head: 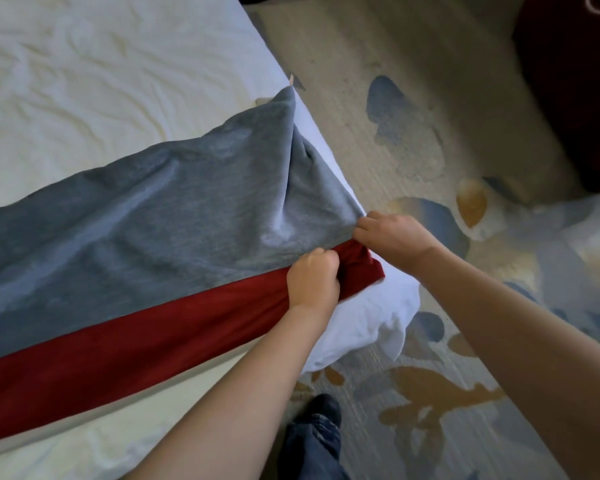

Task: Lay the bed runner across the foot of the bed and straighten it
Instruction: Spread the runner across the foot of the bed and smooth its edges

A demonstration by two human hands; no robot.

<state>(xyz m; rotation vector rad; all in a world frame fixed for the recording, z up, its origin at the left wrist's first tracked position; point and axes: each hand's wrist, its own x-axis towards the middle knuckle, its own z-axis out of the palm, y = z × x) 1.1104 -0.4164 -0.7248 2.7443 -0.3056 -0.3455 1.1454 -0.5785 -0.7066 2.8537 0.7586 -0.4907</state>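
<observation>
The bed runner point(146, 216) is a long grey cloth with a dark red band along its near side. It lies across the white bed point(84, 81) and reaches the bed's right edge, where it is bunched and creased. My left hand point(312, 278) is fisted on the red band near that edge. My right hand point(392, 237) pinches the runner's end where the grey and red parts meet, just over the mattress corner. One grey corner sticks up farther along the edge.
White sheet point(368, 323) bulges out at the bed's corner below my hands. Patterned carpet point(413, 116) in beige, blue and ochre covers the floor to the right. A dark red piece of furniture point(575, 81) stands at the top right. My leg and shoe point(321, 434) are beside the bed.
</observation>
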